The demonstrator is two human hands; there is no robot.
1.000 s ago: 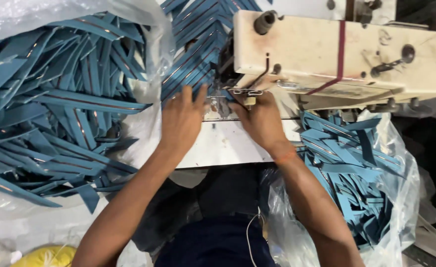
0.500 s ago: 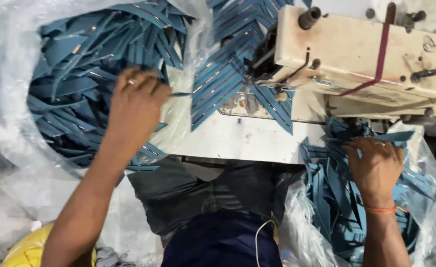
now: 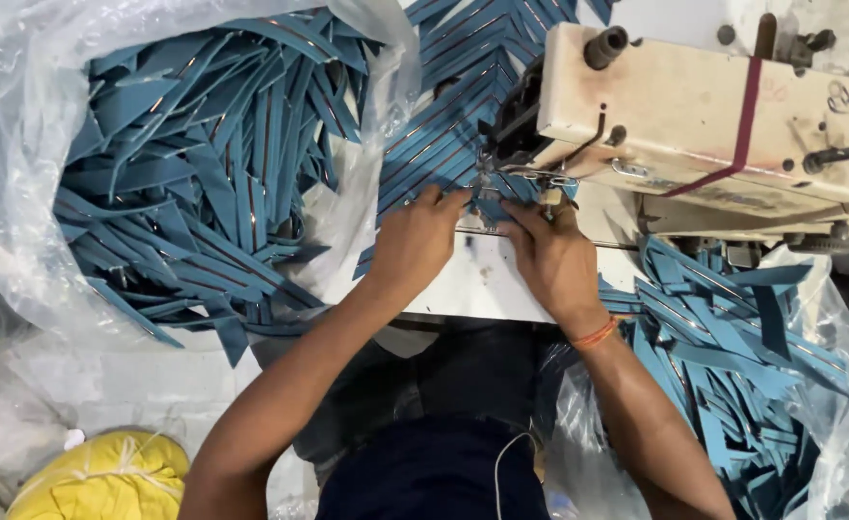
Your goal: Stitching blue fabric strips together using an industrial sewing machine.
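Observation:
My left hand (image 3: pixel 417 241) and my right hand (image 3: pixel 551 258) lie side by side on the white machine table (image 3: pixel 472 289), fingertips pressed on a blue fabric strip (image 3: pixel 487 204) at the needle of the cream sewing machine (image 3: pixel 713 116). The strip itself is mostly hidden under my fingers. A chain of sewn blue strips (image 3: pixel 463 87) runs away behind the needle. An orange thread band circles my right wrist.
A clear plastic bag (image 3: pixel 20 193) on the left holds a heap of blue strips (image 3: pixel 193 173). Another clear bag of blue strips (image 3: pixel 732 347) sits at the right. A yellow bundle (image 3: pixel 106 477) lies at the lower left. A white cord hangs at my chest.
My left hand came back from the left bag and my right hand from the right bag. Both now meet at the needle with a strip under the fingers.

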